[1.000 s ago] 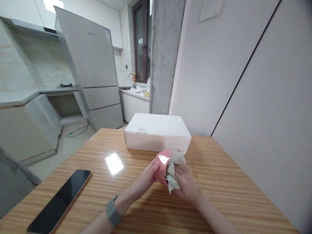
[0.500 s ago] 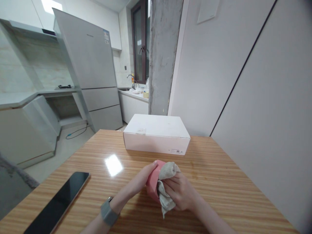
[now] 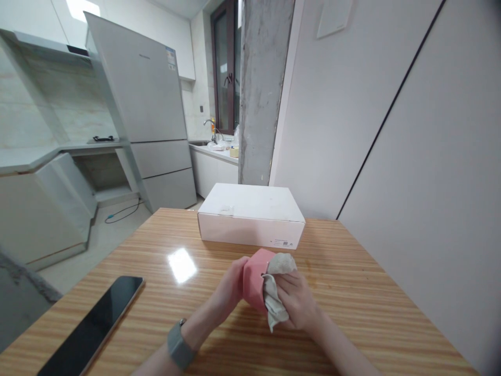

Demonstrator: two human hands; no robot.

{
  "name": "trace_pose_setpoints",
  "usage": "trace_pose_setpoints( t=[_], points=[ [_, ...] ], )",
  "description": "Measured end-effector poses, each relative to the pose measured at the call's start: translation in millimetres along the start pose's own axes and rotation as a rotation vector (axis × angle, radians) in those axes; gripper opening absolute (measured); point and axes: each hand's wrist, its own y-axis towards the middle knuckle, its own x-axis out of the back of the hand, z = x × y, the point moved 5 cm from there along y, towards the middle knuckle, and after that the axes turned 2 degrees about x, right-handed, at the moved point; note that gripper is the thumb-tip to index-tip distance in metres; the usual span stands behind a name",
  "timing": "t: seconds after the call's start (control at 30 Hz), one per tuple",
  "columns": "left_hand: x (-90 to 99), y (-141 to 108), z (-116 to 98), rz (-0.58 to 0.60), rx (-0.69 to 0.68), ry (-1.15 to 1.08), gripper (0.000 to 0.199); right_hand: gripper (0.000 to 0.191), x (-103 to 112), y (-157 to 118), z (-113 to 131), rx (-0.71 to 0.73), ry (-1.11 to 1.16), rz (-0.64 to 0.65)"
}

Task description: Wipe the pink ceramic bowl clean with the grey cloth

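Note:
A pink faceted container, perhaps a cup or bowl (image 3: 254,282), is tilted on its side above the table, its opening turned toward the right. My left hand (image 3: 231,284) grips it from the left, the fingers partly hidden behind it. A light grey cloth (image 3: 279,265) is bunched at the opening and hangs down over the rim. My right hand (image 3: 295,297) is closed on the cloth, with the fingertips pushed into the mouth of the container and out of sight. On my left wrist is a grey watch band (image 3: 180,345).
Behind my hands a white cardboard box (image 3: 251,230) stands on the wood-grain table (image 3: 371,303). A black smartphone (image 3: 96,324) lies at the left. Beyond the table are a tall fridge (image 3: 141,89), a sink counter and a grey concrete pillar (image 3: 264,94).
Both hands have shifted slightly right and away from me with the pink container and cloth. The container has turned, so more of its faceted outside shows. The cloth stays at its opening.

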Motion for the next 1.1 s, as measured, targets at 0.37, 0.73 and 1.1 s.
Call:
trace_pose_setpoints(
  t=[0.37, 0.73, 1.1],
  points=[
    [10.8, -11.1, -21.4, -0.096, 0.04, 0.402, 0.048, 0.028, -7.6, 3.8, 15.9, 0.133, 0.082, 0.007],
    [-4.6, -8.4, -8.4, 0.166, -0.058, 0.2, 0.046, 0.029, 1.6, -4.7, -8.6, -0.145, 0.056, -0.015],
    [4.0, -11.9, -17.8, -0.079, 0.1, 0.28, 0.049, 0.022, -6.5, 7.6, 23.0, 0.195, 0.082, 0.014]
  ],
)
